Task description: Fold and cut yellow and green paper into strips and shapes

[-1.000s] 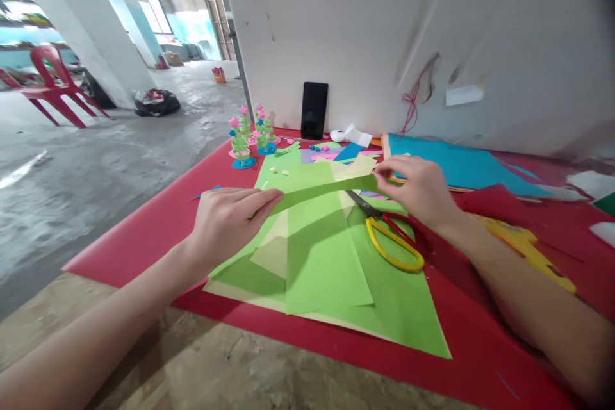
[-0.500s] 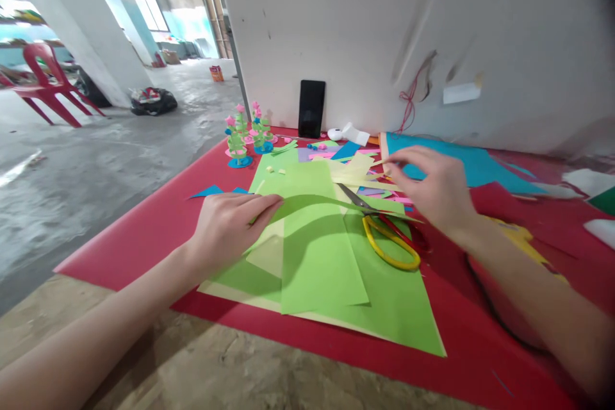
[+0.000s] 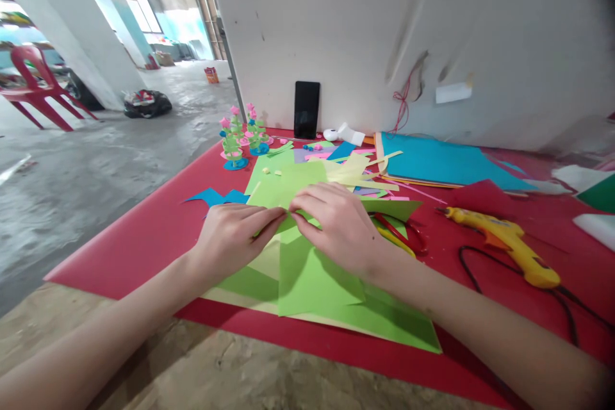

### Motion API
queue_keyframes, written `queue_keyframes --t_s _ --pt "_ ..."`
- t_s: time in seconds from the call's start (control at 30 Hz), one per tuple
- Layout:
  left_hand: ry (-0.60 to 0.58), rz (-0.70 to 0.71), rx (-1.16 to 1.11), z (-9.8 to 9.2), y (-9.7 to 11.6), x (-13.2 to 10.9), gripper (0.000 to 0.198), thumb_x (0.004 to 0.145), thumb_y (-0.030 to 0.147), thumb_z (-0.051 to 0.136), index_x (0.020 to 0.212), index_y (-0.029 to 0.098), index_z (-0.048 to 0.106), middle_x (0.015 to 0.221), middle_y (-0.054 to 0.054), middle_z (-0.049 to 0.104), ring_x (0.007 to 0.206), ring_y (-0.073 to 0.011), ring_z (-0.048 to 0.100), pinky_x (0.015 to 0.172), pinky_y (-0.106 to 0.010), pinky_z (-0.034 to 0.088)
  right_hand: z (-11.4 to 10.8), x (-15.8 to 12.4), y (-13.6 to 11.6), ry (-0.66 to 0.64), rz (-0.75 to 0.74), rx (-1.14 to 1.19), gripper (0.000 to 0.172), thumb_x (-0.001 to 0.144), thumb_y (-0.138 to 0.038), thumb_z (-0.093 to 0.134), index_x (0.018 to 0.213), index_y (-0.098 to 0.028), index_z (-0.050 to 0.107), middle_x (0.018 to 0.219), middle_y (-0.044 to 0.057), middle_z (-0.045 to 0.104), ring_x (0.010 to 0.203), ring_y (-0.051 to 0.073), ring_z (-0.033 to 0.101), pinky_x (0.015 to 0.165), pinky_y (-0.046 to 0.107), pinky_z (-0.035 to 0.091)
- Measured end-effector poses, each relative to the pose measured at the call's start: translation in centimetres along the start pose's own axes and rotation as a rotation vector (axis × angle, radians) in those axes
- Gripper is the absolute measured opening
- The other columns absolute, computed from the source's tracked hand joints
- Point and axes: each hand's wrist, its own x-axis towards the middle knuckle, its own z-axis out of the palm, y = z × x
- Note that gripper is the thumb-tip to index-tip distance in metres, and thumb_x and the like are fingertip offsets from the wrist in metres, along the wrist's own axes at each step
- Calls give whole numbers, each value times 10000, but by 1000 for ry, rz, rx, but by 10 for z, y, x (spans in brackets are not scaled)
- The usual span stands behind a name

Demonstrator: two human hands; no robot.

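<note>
My left hand [image 3: 230,237] pinches the left end of a green paper strip [image 3: 389,207] held just above a pile of green paper sheets [image 3: 317,275]. My right hand [image 3: 336,221] has its fingers closed on the same strip, right beside the left fingertips. The strip's free end sticks out to the right past my right hand. Yellow-handled scissors [image 3: 396,237] lie on the green sheets, partly hidden behind my right hand.
A red cover [image 3: 158,230] lies over the table. A yellow glue gun [image 3: 509,243] with a black cord lies at right. Blue paper [image 3: 442,163], paper scraps, small paper trees [image 3: 237,134], a black phone [image 3: 306,109] against the white wall, and a red chair [image 3: 33,86] far left.
My right hand let go of the strip's right end, then came left and closed on it next to my left hand. The view shifted, bringing the glue gun into sight.
</note>
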Motion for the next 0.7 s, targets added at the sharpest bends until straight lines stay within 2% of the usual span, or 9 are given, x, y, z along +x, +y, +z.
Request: queue_keyframes --t_s 0.13,0.57,0.7 --pt "-15 25 -24 2 0 -1 86 789 198 554 793 164 633 554 29 651 455 -93 577 438 -199 372 2 -2 1 15 -3 42 155 828 -195 473 800 -142 616 891 53 599 815 150 519 740 272 379" --pt "-3 109 -129 5 5 -3 67 771 162 579 831 154 608 609 6 668 494 -104 596 458 -206 399 2 -10 10 41 -105 101 129 804 -165 480 746 -156 594 825 27 628 783 143 504 773 296 349" --pt "14 75 -140 2 1 0 60 762 159 590 815 161 618 625 9 679 503 -103 604 477 -203 424 -6 -12 19 63 -127 39 133 796 -147 471 738 -161 590 818 26 635 778 143 519 800 311 351"
